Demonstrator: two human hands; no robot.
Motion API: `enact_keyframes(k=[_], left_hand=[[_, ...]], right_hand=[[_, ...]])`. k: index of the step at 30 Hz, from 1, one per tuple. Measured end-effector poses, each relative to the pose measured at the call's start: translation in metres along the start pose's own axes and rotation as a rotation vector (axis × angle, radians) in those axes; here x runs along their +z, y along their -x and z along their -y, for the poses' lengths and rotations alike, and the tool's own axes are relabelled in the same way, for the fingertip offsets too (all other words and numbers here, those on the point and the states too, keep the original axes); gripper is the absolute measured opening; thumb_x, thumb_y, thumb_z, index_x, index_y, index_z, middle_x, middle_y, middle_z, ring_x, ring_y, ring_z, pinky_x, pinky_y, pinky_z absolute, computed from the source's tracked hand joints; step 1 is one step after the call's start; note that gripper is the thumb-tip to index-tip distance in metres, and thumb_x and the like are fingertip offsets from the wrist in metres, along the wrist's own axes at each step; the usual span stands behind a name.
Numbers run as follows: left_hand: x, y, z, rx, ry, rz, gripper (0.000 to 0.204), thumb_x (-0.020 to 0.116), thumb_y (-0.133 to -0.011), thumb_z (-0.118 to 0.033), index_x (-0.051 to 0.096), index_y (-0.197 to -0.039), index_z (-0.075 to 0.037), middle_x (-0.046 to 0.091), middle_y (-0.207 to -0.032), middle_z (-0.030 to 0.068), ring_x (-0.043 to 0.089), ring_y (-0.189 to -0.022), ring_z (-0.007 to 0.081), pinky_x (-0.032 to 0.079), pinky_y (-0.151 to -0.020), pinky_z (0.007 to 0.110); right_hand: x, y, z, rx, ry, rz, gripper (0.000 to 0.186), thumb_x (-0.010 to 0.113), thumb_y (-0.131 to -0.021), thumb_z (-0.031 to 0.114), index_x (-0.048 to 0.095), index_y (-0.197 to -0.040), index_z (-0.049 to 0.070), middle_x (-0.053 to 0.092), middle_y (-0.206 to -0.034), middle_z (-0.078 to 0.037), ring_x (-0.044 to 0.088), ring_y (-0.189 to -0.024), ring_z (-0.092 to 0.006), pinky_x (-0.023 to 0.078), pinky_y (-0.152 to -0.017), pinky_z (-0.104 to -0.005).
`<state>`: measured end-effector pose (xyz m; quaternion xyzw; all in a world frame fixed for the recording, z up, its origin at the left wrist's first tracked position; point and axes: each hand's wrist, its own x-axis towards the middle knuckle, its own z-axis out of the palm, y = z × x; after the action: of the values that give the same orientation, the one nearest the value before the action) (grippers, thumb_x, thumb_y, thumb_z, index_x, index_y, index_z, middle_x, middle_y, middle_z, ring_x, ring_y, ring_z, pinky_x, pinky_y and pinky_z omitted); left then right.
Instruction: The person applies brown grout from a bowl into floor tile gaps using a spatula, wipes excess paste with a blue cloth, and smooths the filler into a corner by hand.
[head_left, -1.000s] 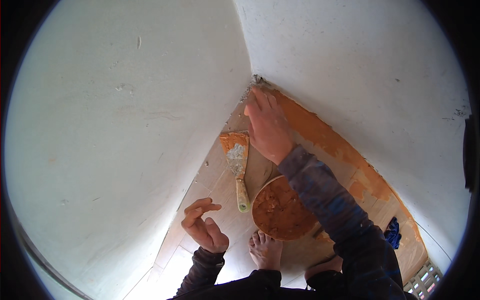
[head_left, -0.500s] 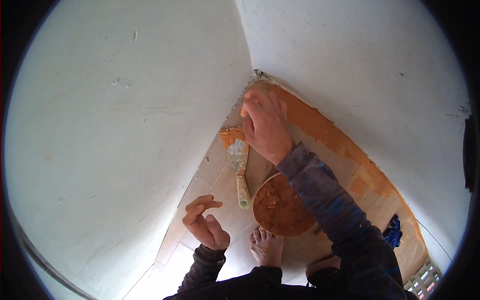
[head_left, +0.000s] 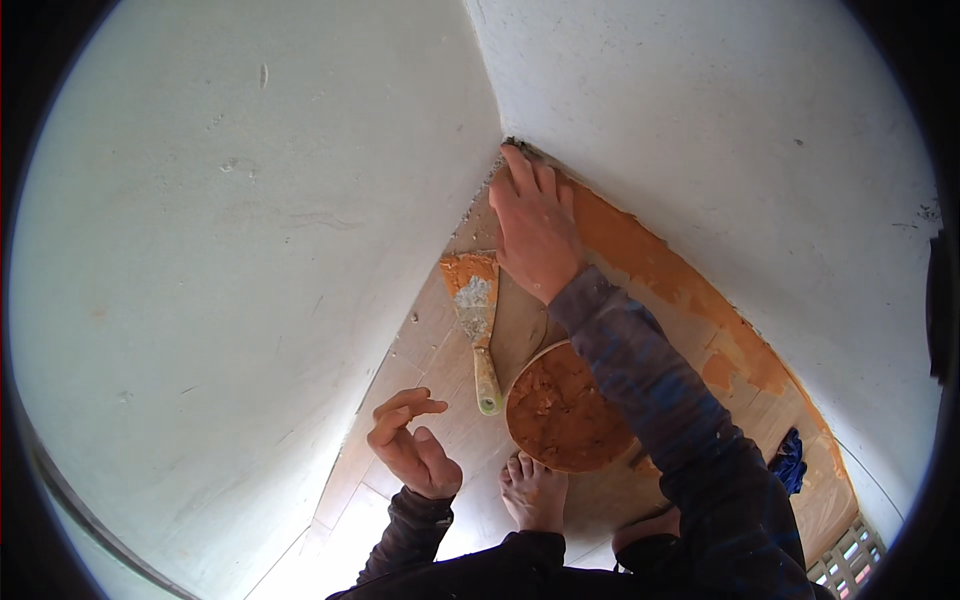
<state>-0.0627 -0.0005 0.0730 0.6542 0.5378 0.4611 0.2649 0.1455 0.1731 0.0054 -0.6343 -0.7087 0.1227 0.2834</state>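
My right hand (head_left: 535, 230) reaches into the corner where two white walls meet, fingertips at the crumbly grey debris (head_left: 512, 142) there. Its fingers are extended and slightly bent, with nothing visible in them. Just below it lies a scraper (head_left: 480, 350), its broad blade smeared with orange and grey material, its pale handle toward me. A round bucket (head_left: 555, 420) of orange-brown paste stands beside the handle, partly behind my right sleeve. My left hand (head_left: 415, 450) hovers at the lower left of the scraper, fingers loosely bent and apart, holding nothing.
An orange coated strip (head_left: 640, 245) runs along the foot of the right wall. A dark blue crumpled cloth (head_left: 787, 460) lies near that wall, and a plastic grid (head_left: 845, 560) is at the lower right. My bare feet (head_left: 532, 495) are on the wood-look floor below the bucket.
My right hand pulled slightly back with fingers bent, then moved forward, its fingertips now deeper in the corner. My left hand, the scraper and the bucket look almost the same.
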Motion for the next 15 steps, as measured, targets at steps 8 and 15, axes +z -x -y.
enact_keyframes(k=[8, 15], left_hand=[[-0.002, -0.001, -0.001, 0.007, -0.026, -0.013, 0.027, 0.043, -0.103, -0.015, 0.04, -0.129, -0.006, 0.059, -0.118, 0.0232, 0.066, -0.087, 0.024, 0.05, -0.087, 0.042], [0.002, -0.002, -0.005, 0.004, -0.008, -0.007, 0.027, 0.042, -0.103, -0.014, 0.04, -0.128, -0.005, 0.059, -0.117, 0.0231, 0.066, -0.087, 0.0243, 0.05, -0.089, 0.042]], right_hand=[[-0.013, 0.009, 0.003, 0.045, -0.365, 0.196, 0.025, 0.07, -0.08, 0.004, 0.06, -0.102, 0.007, 0.046, -0.148, -0.019, 0.045, -0.129, -0.035, 0.038, -0.104, -0.0507], [-0.004, -0.001, -0.002, 0.02, -0.013, -0.006, 0.021, 0.067, -0.08, 0.002, 0.06, -0.098, 0.009, 0.048, -0.145, -0.017, 0.046, -0.125, -0.0355, 0.037, -0.102, -0.0514]])
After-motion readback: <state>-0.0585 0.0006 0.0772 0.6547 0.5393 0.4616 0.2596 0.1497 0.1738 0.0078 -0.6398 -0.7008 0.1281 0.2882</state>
